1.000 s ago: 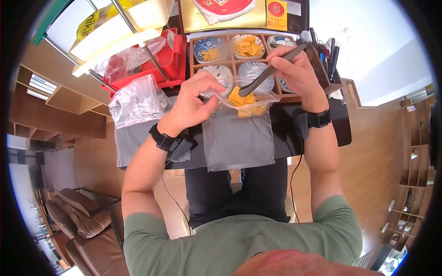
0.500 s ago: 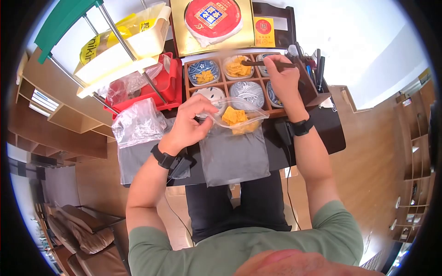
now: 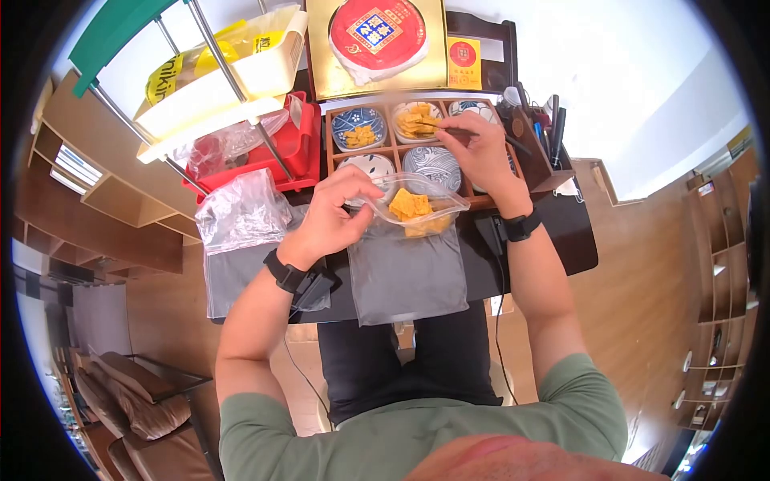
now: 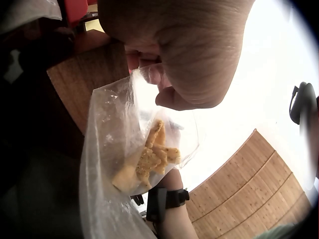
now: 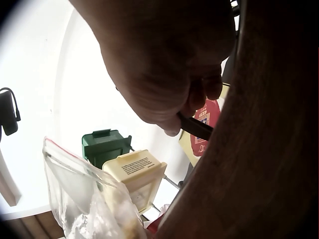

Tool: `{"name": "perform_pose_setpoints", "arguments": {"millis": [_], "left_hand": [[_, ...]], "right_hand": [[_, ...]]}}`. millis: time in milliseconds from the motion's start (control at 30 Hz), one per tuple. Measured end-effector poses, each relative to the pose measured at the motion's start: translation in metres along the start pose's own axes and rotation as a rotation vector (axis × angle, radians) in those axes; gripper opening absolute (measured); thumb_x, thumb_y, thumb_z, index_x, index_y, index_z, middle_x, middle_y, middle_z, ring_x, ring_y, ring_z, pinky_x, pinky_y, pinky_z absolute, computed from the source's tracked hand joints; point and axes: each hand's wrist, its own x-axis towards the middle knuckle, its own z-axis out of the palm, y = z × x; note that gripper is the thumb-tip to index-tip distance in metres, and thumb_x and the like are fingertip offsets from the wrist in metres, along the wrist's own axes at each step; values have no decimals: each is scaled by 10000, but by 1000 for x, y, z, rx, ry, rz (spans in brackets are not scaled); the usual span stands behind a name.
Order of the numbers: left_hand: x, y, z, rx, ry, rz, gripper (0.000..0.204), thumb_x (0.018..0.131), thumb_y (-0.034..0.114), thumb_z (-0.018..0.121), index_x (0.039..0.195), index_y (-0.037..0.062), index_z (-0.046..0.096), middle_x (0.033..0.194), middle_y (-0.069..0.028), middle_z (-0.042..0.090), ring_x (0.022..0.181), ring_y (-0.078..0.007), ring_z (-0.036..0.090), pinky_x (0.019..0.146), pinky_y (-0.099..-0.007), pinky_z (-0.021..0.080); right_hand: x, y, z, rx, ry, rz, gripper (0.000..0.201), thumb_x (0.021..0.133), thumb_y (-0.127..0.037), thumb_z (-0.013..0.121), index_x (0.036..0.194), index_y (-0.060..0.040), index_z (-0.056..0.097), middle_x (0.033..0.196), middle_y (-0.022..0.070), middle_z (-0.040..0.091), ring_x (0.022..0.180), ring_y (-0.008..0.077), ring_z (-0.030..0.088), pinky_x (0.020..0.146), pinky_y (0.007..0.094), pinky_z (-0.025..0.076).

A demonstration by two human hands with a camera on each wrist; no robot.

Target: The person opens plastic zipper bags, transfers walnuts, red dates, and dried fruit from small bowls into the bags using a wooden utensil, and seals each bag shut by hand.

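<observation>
My left hand (image 3: 335, 210) pinches the rim of a clear zip bag (image 3: 407, 272) whose mouth gapes at the table's front edge. Yellow-orange cracker pieces (image 3: 411, 205) lie inside it, also plain in the left wrist view. My right hand (image 3: 483, 156) grips a dark, long-handled utensil (image 5: 196, 128), its tip at crackers (image 3: 415, 122) in the back middle bowl of a divided wooden tray (image 3: 386, 151). Fingers partly hide the utensil. Back left, a blue patterned bowl (image 3: 343, 122) holds smaller cracker pieces; a grey wave-patterned bowl (image 3: 431, 165) stands just behind the bag.
Left of the tray stands a red basket (image 3: 301, 152) beneath a cream shelf bin (image 3: 265, 72). More clear bags (image 3: 241, 212) lie at the table's left. Behind the tray is a gold box (image 3: 321, 64) with a red round package; a pen holder (image 3: 533, 152) stands at the right.
My right hand has moved from over the bag back to the middle bowl, taking the utensil along. Crackers stay in the bag; my left hand keeps its hold on the rim.
</observation>
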Motion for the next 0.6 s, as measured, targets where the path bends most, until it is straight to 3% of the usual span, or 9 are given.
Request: {"name": "perform_pose_setpoints", "arguments": {"millis": [67, 133, 333, 600], "left_hand": [[1, -1, 0, 4, 4, 10, 272, 762, -113, 661, 984, 37, 711, 961, -96, 646, 905, -235, 639, 824, -309, 508], [0, -1, 0, 6, 7, 13, 275, 761, -115, 661, 986, 37, 711, 959, -95, 645, 904, -235, 640, 823, -309, 509], [0, 0, 0, 10, 0, -9, 262, 766, -104, 645, 978, 31, 718, 958, -103, 657, 923, -256, 663, 798, -322, 526], [0, -1, 1, -3, 7, 1, 273, 765, -124, 653, 981, 33, 709, 959, -93, 642, 903, -227, 641, 822, -302, 506]], "right_hand": [[1, -2, 0, -18, -10, -17, 142, 890, -44, 754, 1031, -35, 762, 912, 114, 721, 714, 221, 673, 607, 299, 510], [0, -3, 0, -133, -75, -26, 149, 907, -19, 770, 1054, -6, 747, 923, 92, 714, 764, 128, 671, 678, 249, 551], [2, 0, 11, -79, -39, -40, 156, 920, -34, 757, 1074, -11, 747, 1000, 112, 745, 815, 160, 693, 680, 265, 551], [6, -1, 17, -50, 17, -62, 131, 946, -39, 734, 1068, 8, 736, 971, 95, 741, 843, 137, 695, 693, 266, 546]]}}
